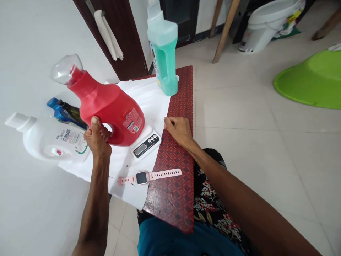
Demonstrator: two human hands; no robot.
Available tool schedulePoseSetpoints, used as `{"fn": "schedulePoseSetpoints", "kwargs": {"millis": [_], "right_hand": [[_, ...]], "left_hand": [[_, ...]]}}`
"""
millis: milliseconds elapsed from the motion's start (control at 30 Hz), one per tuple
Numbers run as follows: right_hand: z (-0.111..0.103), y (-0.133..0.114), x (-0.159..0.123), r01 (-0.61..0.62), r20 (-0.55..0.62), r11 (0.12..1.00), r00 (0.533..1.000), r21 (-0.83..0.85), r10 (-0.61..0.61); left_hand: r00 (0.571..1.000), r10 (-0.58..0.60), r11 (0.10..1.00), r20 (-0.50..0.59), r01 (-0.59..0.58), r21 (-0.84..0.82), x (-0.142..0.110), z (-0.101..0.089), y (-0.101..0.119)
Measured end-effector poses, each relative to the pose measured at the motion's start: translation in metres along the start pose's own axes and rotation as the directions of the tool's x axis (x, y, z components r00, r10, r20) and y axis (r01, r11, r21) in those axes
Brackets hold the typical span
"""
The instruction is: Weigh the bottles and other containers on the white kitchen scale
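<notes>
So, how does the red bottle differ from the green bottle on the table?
The red bottle is opaque red with a clear cap; the green bottle is teal-green with a paler cap.
The left hand grips the red bottle at its handle; no hand touches the green bottle.
The red bottle is at the white scale; the green bottle stands farther back.
Both have built-in handles and printed labels.

The red bottle hides much of the scale. Print on the bottle's label is too small to read. The right edge crops the green object
</notes>
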State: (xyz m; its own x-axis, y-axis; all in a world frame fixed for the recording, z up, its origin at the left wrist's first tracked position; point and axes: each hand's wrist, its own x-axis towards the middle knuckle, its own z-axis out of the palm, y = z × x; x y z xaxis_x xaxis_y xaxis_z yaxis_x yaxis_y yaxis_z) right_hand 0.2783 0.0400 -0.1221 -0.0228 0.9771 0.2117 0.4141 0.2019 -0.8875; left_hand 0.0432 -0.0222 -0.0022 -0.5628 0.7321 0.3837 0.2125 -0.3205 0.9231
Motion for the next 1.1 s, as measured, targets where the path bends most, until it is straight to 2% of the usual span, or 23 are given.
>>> {"fn": "schedulePoseSetpoints", "kwargs": {"millis": [100, 267, 367, 467, 600, 667, 767, 867, 1000, 1100], "right_hand": [[0.0, 0.0, -0.001, -0.009, 0.007, 1.0, 1.0, 0.018, 0.009], [0.0, 0.0, -0.003, -0.018, -0.001, 1.0, 1.0, 0.013, 0.018], [0.001, -0.001, -0.004, -0.032, 0.002, 0.999, 0.999, 0.012, 0.032], [0.0, -0.002, -0.005, -0.032, 0.008, 0.999, 0.999, 0.0, 0.032], [0.001, 0.0, -0.004, -0.008, 0.009, 0.999, 1.0, -0.046, 0.008], [0.002, 0.003, -0.004, -0.001, 0.005, 0.999, 1.0, -0.055, 0.001], [0.003, 0.007, -0.003, 0.015, 0.005, 0.998, 1.0, -0.065, -0.014], [0.003, 0.01, -0.002, 0.034, -0.002, 0.996, 0.999, -0.082, -0.034], [0.002, 0.01, -0.001, 0.032, 0.011, 0.997, 0.999, -0.073, -0.031], [0.0, 0.008, -0.001, 0.017, 0.021, 0.998, 1.0, -0.066, -0.016]], "left_hand": [[1.0, -0.005, 1.0, 0.014, 0.005, -0.005, 0.001, 0.002, -0.001], [0.992, -0.003, 1.0, 0.123, 0.003, -0.002, 0.005, -0.004, -0.001], [0.97, 0.115, 0.98, 0.215, -0.147, 0.137, 0.003, -0.015, 0.0], [0.937, 0.228, 0.908, 0.265, -0.303, 0.29, -0.002, -0.026, 0.005], [0.938, 0.311, 0.854, 0.156, -0.347, 0.386, -0.006, -0.034, 0.01], [0.942, 0.323, 0.868, 0.088, -0.332, 0.37, -0.009, -0.033, 0.008], [0.976, 0.208, 0.941, 0.06, -0.216, 0.259, -0.012, -0.023, -0.001], [0.996, 0.087, 0.976, 0.018, -0.089, 0.198, -0.012, -0.008, -0.013], [0.994, 0.049, 0.992, -0.094, -0.037, 0.124, -0.004, 0.005, -0.022], [0.983, 0.06, 0.996, -0.174, -0.048, 0.074, 0.008, 0.001, -0.023]]}}
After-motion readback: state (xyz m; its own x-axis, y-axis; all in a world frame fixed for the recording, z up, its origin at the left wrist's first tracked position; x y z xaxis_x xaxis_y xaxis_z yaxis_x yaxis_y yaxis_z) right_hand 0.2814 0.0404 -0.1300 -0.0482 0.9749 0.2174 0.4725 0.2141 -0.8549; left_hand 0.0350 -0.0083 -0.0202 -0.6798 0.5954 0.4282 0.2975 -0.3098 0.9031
